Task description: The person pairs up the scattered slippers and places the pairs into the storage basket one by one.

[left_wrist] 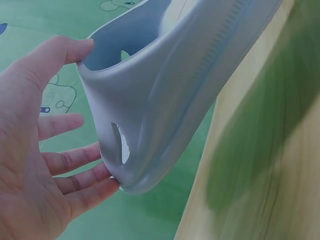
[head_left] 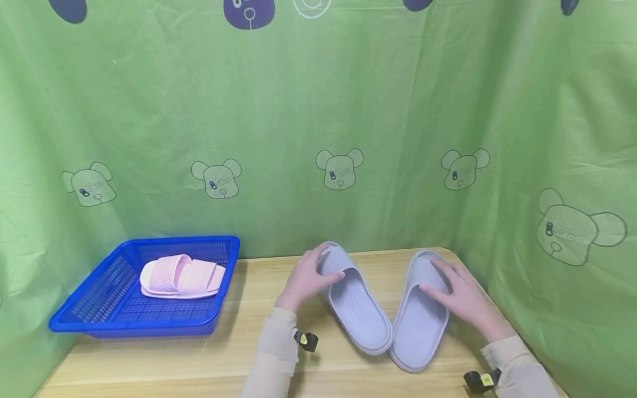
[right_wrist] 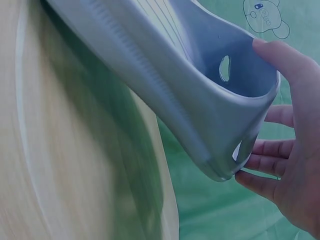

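Two light grey-blue slippers, the left slipper and the right slipper, point toes away, their heels close together and toes spread apart. My left hand grips the left slipper by its strap, thumb at the strap's opening edge and other fingertips at the toe end. With the thumb on the strap edge, my right hand grips the right slipper's toe part the same way. Both wrist views show shadows apart from the slippers, which appear raised off the wooden table.
A blue plastic basket stands at the left of the table, with pink slippers lying inside. Green curtain with bear-head prints hangs behind the table and along both sides.
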{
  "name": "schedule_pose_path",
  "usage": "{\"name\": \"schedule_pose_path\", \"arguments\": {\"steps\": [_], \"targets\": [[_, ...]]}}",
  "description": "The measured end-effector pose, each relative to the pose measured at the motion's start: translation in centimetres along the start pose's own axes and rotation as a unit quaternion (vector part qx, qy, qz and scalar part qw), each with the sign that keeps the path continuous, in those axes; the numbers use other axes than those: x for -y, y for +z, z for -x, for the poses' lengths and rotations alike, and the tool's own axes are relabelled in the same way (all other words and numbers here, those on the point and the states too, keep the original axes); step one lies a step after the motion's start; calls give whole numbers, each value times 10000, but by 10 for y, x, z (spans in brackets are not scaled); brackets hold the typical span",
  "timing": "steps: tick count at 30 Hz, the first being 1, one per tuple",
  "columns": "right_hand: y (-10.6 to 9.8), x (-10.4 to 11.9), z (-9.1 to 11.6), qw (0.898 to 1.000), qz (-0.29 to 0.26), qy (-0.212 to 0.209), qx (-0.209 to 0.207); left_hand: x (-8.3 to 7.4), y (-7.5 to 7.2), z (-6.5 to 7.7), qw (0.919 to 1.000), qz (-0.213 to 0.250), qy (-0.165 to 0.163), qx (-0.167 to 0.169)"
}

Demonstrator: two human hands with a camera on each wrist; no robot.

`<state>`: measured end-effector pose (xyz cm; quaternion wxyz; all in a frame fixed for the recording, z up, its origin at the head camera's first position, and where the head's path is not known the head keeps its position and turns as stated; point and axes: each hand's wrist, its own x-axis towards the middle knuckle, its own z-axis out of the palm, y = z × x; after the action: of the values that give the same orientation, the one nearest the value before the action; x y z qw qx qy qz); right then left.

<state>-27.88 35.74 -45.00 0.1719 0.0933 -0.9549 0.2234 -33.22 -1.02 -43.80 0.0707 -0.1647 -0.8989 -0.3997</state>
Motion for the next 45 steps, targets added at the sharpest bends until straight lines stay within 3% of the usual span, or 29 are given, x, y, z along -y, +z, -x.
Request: {"name": "schedule_pose_path", "arguments": {"steps": [8,21,35,45], "targets": [[-1,4,0,9998,26,199,-30,-1,-9,1,9997,41,-116,-207],[-1,15,-1,9964,90,797,-255,-1,-21,4,9954,-42,-472,-829],[5,26,-1,9917,107,1163,-530,-5,-26,6,9884,-115,-806,-1283],[3,38,2,9862,-12,1595,-445,-12,-24,5,9807,-428,-1096,-1565]]}}
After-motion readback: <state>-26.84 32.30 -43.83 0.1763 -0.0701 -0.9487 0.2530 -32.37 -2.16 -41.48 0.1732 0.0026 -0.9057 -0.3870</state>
